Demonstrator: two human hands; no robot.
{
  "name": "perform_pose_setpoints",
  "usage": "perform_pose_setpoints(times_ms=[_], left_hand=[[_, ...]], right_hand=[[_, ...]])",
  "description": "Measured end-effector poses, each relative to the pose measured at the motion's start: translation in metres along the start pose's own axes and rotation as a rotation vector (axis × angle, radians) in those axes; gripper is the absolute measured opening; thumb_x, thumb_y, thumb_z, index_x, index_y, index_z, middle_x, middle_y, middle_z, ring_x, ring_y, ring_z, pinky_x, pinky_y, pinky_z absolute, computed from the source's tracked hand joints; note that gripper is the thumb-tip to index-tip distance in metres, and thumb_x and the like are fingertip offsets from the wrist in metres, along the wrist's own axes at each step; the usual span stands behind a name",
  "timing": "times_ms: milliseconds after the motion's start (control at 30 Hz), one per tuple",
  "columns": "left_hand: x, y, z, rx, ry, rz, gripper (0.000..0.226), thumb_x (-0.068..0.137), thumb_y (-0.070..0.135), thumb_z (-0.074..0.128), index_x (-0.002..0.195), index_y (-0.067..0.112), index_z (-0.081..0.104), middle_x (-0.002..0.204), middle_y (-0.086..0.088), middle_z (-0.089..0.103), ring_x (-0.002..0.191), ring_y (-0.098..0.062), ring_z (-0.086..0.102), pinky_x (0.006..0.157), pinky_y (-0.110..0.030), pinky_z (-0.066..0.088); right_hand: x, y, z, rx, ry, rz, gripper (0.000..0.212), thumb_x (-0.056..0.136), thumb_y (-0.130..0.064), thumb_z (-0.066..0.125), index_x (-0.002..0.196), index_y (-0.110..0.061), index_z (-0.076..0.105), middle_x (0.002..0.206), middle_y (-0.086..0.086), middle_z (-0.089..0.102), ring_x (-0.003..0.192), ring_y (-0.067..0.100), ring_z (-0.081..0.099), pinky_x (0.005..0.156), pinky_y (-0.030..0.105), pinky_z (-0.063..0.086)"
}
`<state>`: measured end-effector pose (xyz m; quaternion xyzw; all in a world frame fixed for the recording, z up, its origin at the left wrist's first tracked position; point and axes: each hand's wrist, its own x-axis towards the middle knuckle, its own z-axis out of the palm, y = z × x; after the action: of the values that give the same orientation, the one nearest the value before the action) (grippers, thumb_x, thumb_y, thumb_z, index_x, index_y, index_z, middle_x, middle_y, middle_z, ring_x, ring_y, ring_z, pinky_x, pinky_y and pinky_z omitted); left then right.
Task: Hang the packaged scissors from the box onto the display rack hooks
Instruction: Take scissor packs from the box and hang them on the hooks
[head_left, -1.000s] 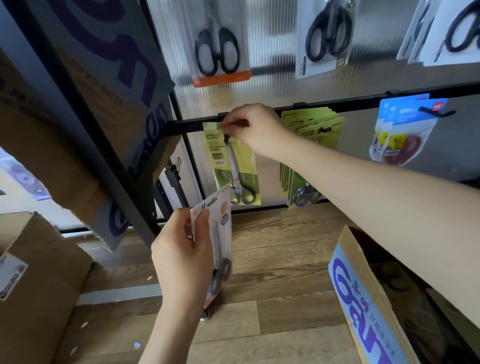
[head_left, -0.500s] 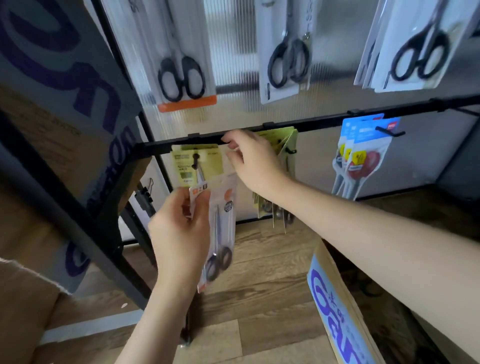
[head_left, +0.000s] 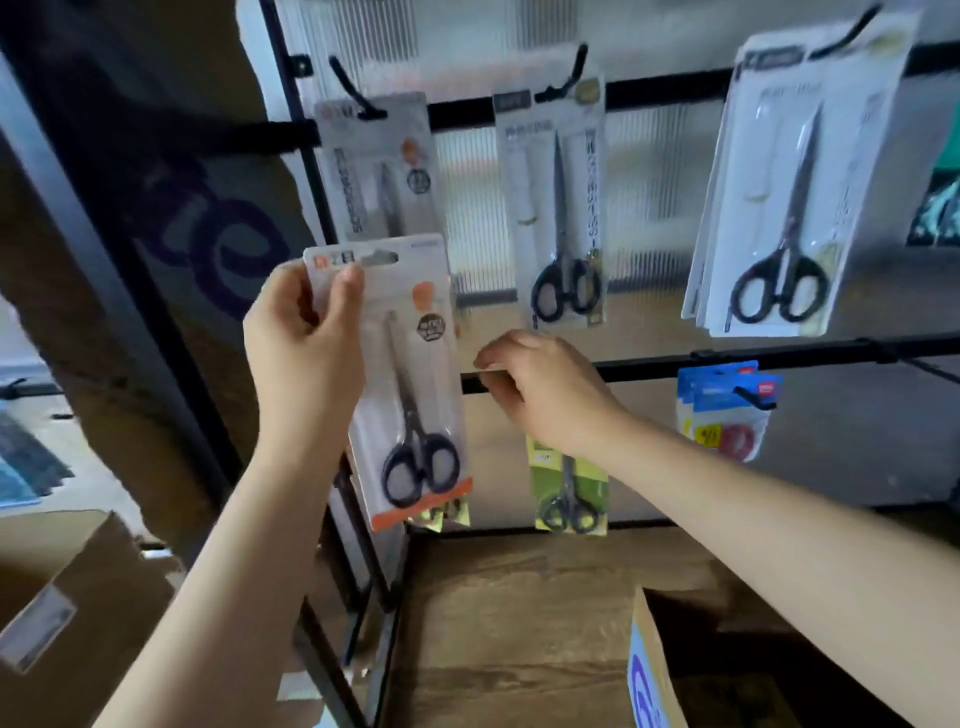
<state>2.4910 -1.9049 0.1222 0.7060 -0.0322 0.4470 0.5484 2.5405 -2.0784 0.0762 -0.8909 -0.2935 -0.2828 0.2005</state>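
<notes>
My left hand (head_left: 306, 353) grips a packaged pair of black-handled scissors (head_left: 410, 395) by the top left corner of its white card, which has an orange strip at the bottom. The pack is upright in front of the rack, just below a matching pack (head_left: 379, 166) that hangs on the upper left hook (head_left: 353, 96). My right hand (head_left: 545, 395) is at the lower black bar (head_left: 649, 366) with its fingers loosely curled and nothing in them. A green scissors pack (head_left: 569, 488) hangs below that hand.
Two more white scissors packs (head_left: 563, 208) (head_left: 779, 208) hang on upper hooks to the right. Blue packs (head_left: 727, 415) hang on the lower bar at the right. An open cardboard box (head_left: 649, 670) stands at the bottom right, another box (head_left: 78, 597) at the left on the wooden floor.
My left hand has lifted the orange-strip pack up toward the upper row. My right hand has let go of the green pack, which now hangs on the lower bar. The view has tilted upward.
</notes>
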Motion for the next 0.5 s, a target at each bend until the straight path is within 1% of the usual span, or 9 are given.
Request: perform_pose_setpoints(times_ms=[33,100,167,233,300,333,400,433,500], left_hand=[[0.008,0.010,0.000,-0.012,0.005,0.010,0.021,0.089,0.033,0.058,0.084,0.012,0.061,0.084,-0.013,0.064,0.075,-0.031,0.060,0.075,-0.051,0.053],[0.023,0.029,-0.002,-0.019,0.015,0.042,0.014,0.088,0.033,0.059,0.087,0.020,0.064,0.090,-0.011,0.068,0.083,-0.030,0.065,0.078,-0.052,0.054],[0.037,0.049,-0.002,-0.008,0.023,0.085,0.013,0.089,0.030,0.059,0.089,0.019,0.064,0.090,-0.010,0.068,0.080,-0.023,0.064,0.077,-0.049,0.054],[0.051,0.067,-0.003,-0.021,0.029,0.117,0.013,0.090,0.028,0.058,0.090,0.016,0.064,0.088,-0.007,0.068,0.078,-0.019,0.062,0.077,-0.046,0.054],[0.066,0.080,-0.004,-0.041,0.028,0.113,0.013,0.092,0.026,0.057,0.092,0.016,0.064,0.087,-0.004,0.067,0.078,-0.019,0.063,0.076,-0.044,0.054],[0.073,0.084,-0.004,-0.055,0.022,0.100,0.013,0.092,0.026,0.057,0.093,0.016,0.065,0.088,-0.006,0.068,0.080,-0.022,0.064,0.076,-0.044,0.054],[0.086,0.088,-0.003,-0.079,0.004,0.073,0.019,0.092,0.026,0.057,0.095,0.009,0.065,0.090,-0.013,0.068,0.079,-0.028,0.064,0.074,-0.044,0.055],[0.091,0.088,-0.001,-0.082,-0.005,0.061,0.023,0.092,0.025,0.057,0.095,0.003,0.064,0.087,-0.016,0.066,0.075,-0.027,0.061,0.069,-0.043,0.054],[0.098,0.085,0.002,-0.073,-0.019,0.031,0.029,0.091,0.023,0.056,0.096,-0.005,0.060,0.080,-0.013,0.058,0.069,-0.020,0.052,0.062,-0.036,0.046]], right_hand=[[0.002,-0.002,-0.004,-0.047,-0.031,-0.034,0.020,0.085,-0.014,0.056,0.097,-0.006,0.070,0.095,0.013,0.068,0.086,0.035,0.063,0.074,0.042,0.053],[0.008,-0.008,-0.013,-0.133,-0.088,-0.075,0.021,0.088,-0.019,0.052,0.098,-0.009,0.067,0.098,0.010,0.066,0.091,0.034,0.059,0.076,0.040,0.050],[0.014,-0.013,-0.021,-0.201,-0.171,-0.065,0.023,0.092,-0.026,0.046,0.103,-0.014,0.062,0.104,0.005,0.061,0.100,0.027,0.053,0.083,0.036,0.044],[0.017,-0.018,-0.026,-0.240,-0.257,-0.051,0.025,0.095,-0.031,0.043,0.107,-0.017,0.060,0.112,0.001,0.057,0.108,0.024,0.048,0.092,0.036,0.040],[0.017,-0.021,-0.028,-0.246,-0.289,-0.053,0.029,0.096,-0.033,0.041,0.113,-0.019,0.059,0.122,-0.001,0.053,0.116,0.021,0.043,0.098,0.036,0.036],[0.016,-0.021,-0.028,-0.249,-0.294,-0.056,0.031,0.097,-0.032,0.039,0.116,-0.019,0.059,0.125,-0.001,0.052,0.118,0.020,0.041,0.100,0.036,0.034],[0.015,-0.020,-0.026,-0.276,-0.303,-0.060,0.032,0.097,-0.030,0.036,0.120,-0.019,0.057,0.126,0.000,0.052,0.120,0.021,0.040,0.101,0.036,0.032],[0.014,-0.018,-0.025,-0.294,-0.301,-0.061,0.033,0.097,-0.029,0.035,0.120,-0.019,0.057,0.124,0.000,0.052,0.119,0.021,0.040,0.100,0.035,0.031],[0.013,-0.012,-0.023,-0.308,-0.301,-0.057,0.034,0.097,-0.030,0.034,0.121,-0.020,0.056,0.125,0.000,0.053,0.121,0.020,0.039,0.103,0.034,0.030]])
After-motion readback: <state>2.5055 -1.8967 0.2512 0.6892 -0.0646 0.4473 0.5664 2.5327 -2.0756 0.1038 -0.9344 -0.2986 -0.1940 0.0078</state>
